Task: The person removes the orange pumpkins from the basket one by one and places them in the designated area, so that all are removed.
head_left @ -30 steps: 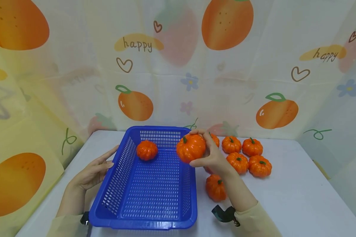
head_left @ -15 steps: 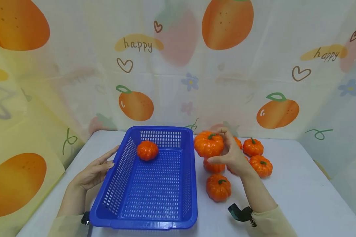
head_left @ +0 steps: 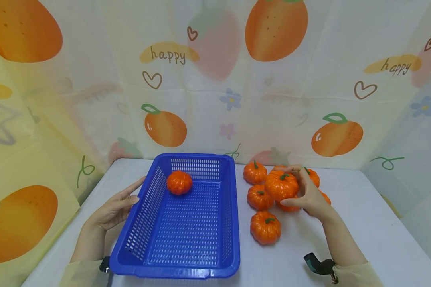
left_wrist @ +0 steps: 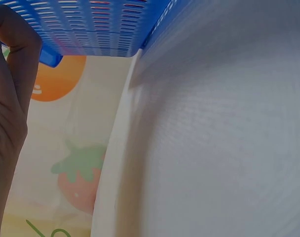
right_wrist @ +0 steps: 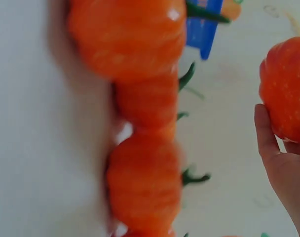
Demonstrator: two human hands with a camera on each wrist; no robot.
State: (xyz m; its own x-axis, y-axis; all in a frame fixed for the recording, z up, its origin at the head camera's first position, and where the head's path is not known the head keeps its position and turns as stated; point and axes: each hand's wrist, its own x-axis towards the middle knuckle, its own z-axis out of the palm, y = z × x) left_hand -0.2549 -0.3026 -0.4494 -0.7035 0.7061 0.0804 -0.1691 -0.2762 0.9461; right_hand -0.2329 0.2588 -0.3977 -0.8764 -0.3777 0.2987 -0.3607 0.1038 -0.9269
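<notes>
My right hand (head_left: 310, 197) grips a small orange pumpkin (head_left: 281, 185) with a green stem, thumb on the near side and fingers round the back. It holds the pumpkin above the group on the table; the right wrist view also shows this held pumpkin (right_wrist: 288, 89) at the right. My left hand (head_left: 113, 209) rests against the outer left rim of a blue plastic basket (head_left: 233, 223), index finger extended and thumb tip near the rim. One pumpkin (head_left: 179, 182) sits in the basket's far left part. In the left wrist view, the basket (left_wrist: 95, 29) shows above the bent finger.
Several pumpkins stand right of the basket, among them a near one (head_left: 265, 227), a middle one (head_left: 260, 197) and a far one (head_left: 255, 172). Others are partly hidden behind my right hand. A printed cloth (head_left: 215, 99) hangs behind the white table (head_left: 373, 239).
My right hand has carried the pumpkin from over the basket's right rim rightward and lower, over the group. The left hand and basket stay in place.
</notes>
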